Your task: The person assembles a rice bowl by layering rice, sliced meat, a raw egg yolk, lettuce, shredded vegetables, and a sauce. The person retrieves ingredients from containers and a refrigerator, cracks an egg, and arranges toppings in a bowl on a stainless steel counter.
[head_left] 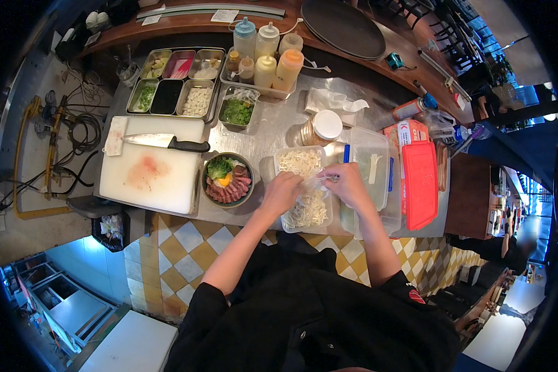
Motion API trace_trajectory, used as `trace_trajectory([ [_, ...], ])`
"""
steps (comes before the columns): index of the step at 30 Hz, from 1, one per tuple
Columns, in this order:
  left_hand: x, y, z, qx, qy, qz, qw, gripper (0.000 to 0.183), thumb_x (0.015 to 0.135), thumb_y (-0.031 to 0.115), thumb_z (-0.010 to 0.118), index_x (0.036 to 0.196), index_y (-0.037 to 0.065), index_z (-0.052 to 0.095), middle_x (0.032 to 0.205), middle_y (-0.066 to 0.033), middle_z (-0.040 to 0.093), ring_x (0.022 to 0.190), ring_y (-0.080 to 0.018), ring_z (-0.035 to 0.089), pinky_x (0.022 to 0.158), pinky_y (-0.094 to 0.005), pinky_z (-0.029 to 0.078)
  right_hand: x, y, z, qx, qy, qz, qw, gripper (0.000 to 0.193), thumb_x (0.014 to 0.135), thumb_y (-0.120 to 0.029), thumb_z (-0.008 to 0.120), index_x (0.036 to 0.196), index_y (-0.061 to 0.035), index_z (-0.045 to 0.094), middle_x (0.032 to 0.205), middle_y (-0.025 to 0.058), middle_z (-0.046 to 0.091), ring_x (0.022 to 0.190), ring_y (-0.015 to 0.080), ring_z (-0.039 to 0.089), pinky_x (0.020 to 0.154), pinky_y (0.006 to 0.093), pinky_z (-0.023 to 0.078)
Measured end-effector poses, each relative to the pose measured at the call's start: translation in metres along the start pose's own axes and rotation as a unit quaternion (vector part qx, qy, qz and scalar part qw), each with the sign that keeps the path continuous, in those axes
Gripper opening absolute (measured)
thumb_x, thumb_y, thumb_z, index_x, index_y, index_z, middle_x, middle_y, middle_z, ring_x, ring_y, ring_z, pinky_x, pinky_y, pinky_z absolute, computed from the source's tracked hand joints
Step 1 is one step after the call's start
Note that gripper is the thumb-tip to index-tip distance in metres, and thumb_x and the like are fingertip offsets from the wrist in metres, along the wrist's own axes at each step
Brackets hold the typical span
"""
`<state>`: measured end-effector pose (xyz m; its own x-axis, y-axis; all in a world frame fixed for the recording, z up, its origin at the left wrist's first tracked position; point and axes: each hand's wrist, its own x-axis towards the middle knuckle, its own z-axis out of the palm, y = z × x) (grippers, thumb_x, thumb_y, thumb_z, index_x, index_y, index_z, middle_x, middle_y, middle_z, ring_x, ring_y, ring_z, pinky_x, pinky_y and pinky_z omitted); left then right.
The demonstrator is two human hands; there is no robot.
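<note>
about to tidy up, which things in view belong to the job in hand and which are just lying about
Apparently in use:
left hand and right hand
pale strands beneath them
clear tub holding those

Probably just lying about:
red lid
round black tray
orange can

Beneath the left hand [283, 193] and right hand [347, 184], the tub [329, 217] is smooth, see-through plastic. Left of the left hand, the cutting board [173, 186] looks like matt plastic, and the knife blade [152, 140] is shiny metal. Beyond both hands, the table [277, 126] is glossy metal and the shelf [189, 25] glossy wood. Right of the right hand, the red lid [421, 186] is smooth plastic.
</note>
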<state>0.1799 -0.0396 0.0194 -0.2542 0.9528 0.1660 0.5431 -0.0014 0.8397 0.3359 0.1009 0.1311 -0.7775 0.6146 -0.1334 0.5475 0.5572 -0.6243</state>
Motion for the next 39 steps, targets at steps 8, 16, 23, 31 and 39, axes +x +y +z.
trace_trajectory([
  [8, -0.009, 0.004, 0.012, 0.136, -0.058, -0.013, 0.989, 0.028, 0.08, 0.008, 0.074, 0.108, 0.003, 0.072, 0.099, -0.0157, 0.068, 0.099, -0.0377, 0.065, 0.086, -0.0476, 0.054, -0.005, -0.012, -0.034, 0.071, 0.055, 0.001, 0.996, 0.019, 0.078, -0.006, 0.078, 0.096, -0.0067, 0.081, 0.095, 0.0131, 0.078, 0.081, 0.0278, 0.074, 0.082, 0.0349, 0.056],
  [16, -0.043, 0.029, -0.031, -0.015, 0.026, -0.112, 0.993, 0.04, 0.084, 0.013, 0.076, 0.121, 0.001, 0.067, 0.107, -0.0175, 0.065, 0.096, -0.0368, 0.066, 0.084, -0.0467, 0.054, 0.0, 0.003, -0.009, -0.008, 0.041, 0.006, 0.999, 0.016, 0.078, -0.006, 0.077, 0.094, -0.0061, 0.081, 0.094, 0.0129, 0.078, 0.083, 0.0278, 0.074, 0.083, 0.0338, 0.056],
  [23, -0.087, 0.007, -0.051, -0.103, 0.132, -0.122, 0.978, 0.049, 0.077, 0.013, 0.088, 0.123, 0.005, 0.07, 0.103, -0.0089, 0.066, 0.076, -0.0187, 0.062, 0.069, -0.0323, 0.052, 0.032, -0.062, 0.007, 0.105, 0.001, -0.003, 0.994, 0.018, 0.08, -0.007, 0.076, 0.097, -0.0048, 0.081, 0.093, 0.0117, 0.079, 0.081, 0.0219, 0.075, 0.079, 0.0322, 0.057],
  [31, -0.092, -0.006, -0.144, 0.017, 0.357, -0.105, 0.928, 0.082, 0.063, 0.013, 0.096, 0.137, 0.004, 0.062, 0.113, -0.0077, 0.063, 0.075, -0.0171, 0.06, 0.064, -0.0298, 0.048, 0.104, -0.137, 0.121, 0.219, -0.069, -0.068, 0.971, 0.021, 0.077, -0.009, 0.081, 0.098, -0.0046, 0.082, 0.086, 0.0109, 0.079, 0.077, 0.018, 0.075, 0.074, 0.0316, 0.058],
  [39, -0.101, -0.079, -0.168, -0.024, 0.263, -0.133, 0.955, 0.056, 0.072, 0.0, 0.087, 0.125, 0.002, 0.068, 0.104, -0.0117, 0.065, 0.074, -0.0209, 0.064, 0.07, -0.0347, 0.054, 0.131, -0.141, 0.194, 0.189, -0.105, 0.008, 0.976, 0.025, 0.074, -0.012, 0.084, 0.097, -0.0038, 0.081, 0.078, 0.0148, 0.076, 0.074, 0.0231, 0.075, 0.074, 0.0343, 0.058],
])
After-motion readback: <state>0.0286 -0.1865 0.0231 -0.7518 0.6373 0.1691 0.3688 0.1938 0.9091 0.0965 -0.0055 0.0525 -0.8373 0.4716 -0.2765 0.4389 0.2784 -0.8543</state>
